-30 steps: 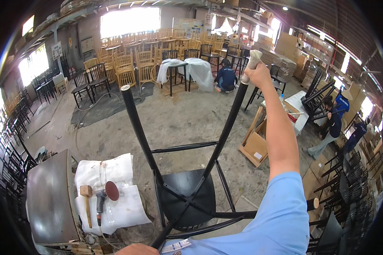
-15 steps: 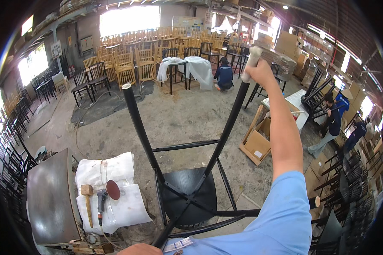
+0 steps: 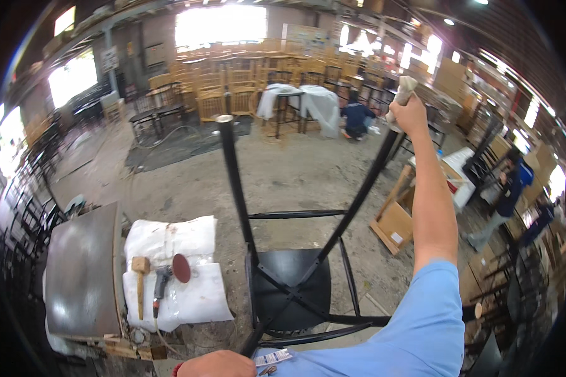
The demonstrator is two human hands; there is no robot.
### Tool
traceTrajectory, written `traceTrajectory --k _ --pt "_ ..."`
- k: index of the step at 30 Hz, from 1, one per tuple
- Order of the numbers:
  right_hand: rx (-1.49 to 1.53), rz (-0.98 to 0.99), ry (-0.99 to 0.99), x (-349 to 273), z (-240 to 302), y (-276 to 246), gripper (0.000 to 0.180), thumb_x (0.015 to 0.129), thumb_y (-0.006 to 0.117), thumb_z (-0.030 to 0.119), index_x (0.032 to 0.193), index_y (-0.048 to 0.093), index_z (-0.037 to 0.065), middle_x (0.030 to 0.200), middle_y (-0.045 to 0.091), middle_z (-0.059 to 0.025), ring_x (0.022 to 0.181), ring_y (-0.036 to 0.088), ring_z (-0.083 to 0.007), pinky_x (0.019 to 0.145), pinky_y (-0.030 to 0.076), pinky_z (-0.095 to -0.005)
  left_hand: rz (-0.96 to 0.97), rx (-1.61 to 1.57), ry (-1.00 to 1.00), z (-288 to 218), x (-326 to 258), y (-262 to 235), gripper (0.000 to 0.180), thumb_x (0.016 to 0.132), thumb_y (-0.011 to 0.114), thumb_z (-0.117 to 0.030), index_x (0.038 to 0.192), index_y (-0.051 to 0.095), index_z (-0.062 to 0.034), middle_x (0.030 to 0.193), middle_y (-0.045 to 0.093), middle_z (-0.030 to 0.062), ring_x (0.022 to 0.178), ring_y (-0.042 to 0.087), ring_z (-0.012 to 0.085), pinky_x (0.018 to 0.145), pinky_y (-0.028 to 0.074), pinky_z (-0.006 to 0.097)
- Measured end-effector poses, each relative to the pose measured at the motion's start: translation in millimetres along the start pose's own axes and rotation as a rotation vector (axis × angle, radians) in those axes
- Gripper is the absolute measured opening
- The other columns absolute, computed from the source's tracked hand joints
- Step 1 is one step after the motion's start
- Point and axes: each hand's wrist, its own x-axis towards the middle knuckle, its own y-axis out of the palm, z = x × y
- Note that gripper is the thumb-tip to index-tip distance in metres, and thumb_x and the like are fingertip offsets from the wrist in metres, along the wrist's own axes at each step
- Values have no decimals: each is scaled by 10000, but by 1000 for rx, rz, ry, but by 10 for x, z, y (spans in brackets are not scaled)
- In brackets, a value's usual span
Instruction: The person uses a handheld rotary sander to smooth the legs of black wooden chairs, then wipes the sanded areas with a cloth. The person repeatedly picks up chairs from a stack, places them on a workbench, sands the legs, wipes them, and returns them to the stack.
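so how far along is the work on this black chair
Done: the black chair stands upside down, legs up. In hand: the right hand presses a pale cloth on the far right leg end. Left: the other raised leg is untouched, and the sander lies unused.

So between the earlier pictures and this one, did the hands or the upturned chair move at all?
Barely. The right hand keeps a pale cloth pressed on the tip of one leg of the upturned black chair, drifting only slightly. The left hand stays low by the chair frame. The mallet and sander on the white bags haven't moved.
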Motion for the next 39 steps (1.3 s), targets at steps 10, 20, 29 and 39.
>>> traceTrajectory --k 10,20,29,39 --pt "721 482 -167 -443 2421 1335 386 754 672 281 988 640 -25 946 687 -204 896 678 -306 830 515 -396 -46 95 -94 -57 -81 3 143 785 724 -106 768 584 -86 678 590 66 575 571 282 524 458 383" --pt "474 511 -332 -537 2602 1398 414 747 681 262 1037 616 -27 978 681 -209 956 658 -353 874 498 -422 -65 80 -177 -73 -135 19 162 756 756 -105 774 597 -79 700 605 67 609 592 265 557 474 355" --pt "254 388 -333 -478 2594 1438 420 723 682 286 1027 633 1 1014 680 -226 995 649 -362 884 494 -421 -98 -26 -282 -116 -145 40 190 752 773 -108 769 588 -72 707 607 64 624 588 229 584 472 325" --pt "163 252 -423 -328 2378 1545 527 792 642 254 1265 564 35 1084 679 -177 1001 649 -339 862 488 -422 -151 -8 -159 -11 -184 194 255 778 805 -136 868 592 -30 792 614 56 750 548 130 650 456 297"
